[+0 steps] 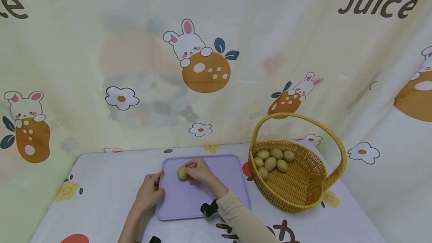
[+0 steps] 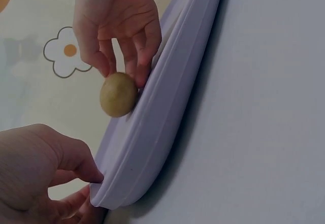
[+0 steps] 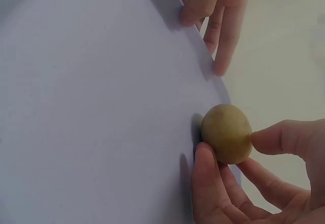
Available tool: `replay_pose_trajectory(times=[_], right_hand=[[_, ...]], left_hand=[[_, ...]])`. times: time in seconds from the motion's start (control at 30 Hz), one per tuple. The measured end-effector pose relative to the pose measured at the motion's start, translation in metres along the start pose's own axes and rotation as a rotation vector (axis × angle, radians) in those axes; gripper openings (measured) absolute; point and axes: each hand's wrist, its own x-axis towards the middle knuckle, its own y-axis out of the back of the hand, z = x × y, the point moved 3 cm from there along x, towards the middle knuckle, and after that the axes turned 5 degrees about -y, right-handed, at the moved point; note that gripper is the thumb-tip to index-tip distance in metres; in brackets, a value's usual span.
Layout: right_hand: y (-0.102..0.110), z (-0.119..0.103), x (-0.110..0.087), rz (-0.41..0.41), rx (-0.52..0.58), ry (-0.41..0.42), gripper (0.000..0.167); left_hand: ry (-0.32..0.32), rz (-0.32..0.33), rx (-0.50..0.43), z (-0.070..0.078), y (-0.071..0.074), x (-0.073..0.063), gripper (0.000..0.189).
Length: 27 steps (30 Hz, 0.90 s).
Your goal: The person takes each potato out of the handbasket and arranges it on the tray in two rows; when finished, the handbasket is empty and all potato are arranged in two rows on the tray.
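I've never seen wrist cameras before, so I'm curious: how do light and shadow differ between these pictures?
Head view: brightest, the wicker basket showing warm colour; left wrist view: dimmer, with a dark shadow beside the lilac tray; right wrist view: greyish, with soft shadows on the tray by the potato and right hand.

"Juice" (image 1: 378, 5) on curtain (image 1: 256, 85), beyond and right of right hand (image 1: 200, 171). Cut-off "e" (image 1: 14, 7), same curtain, beyond and left of left hand (image 1: 149, 192). Surface (image 1: 108, 194) lettering (image 1: 284, 231) nearer than right hand: unreadable.
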Motion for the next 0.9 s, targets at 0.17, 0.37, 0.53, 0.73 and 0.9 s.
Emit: replay_pose_trajectory(times=[0.17,0.37,0.53,0.73,0.9], right_hand=[[0.003,0.001,0.0,0.024,-0.023,-0.003,0.027],[0.007,0.001,-0.001,0.061,-0.085,0.036,0.025],[0.009,0.001,-0.001,0.077,-0.115,0.066,0.023],[0.01,0.002,-0.002,0.077,-0.126,0.064,0.022],[0.027,0.003,-0.008,0.092,-0.148,0.047,0.023]], left_hand=[[0.003,-0.002,0.002,0.0,0.0,0.001,0.063],[-0.003,0.004,0.009,0.001,0.001,0.0,0.062],[0.001,0.001,0.01,0.001,0.001,0.0,0.062],[-0.001,-0.002,0.008,0.001,0.0,0.0,0.062],[-0.001,-0.003,0.009,-0.001,0.001,0.0,0.062]])
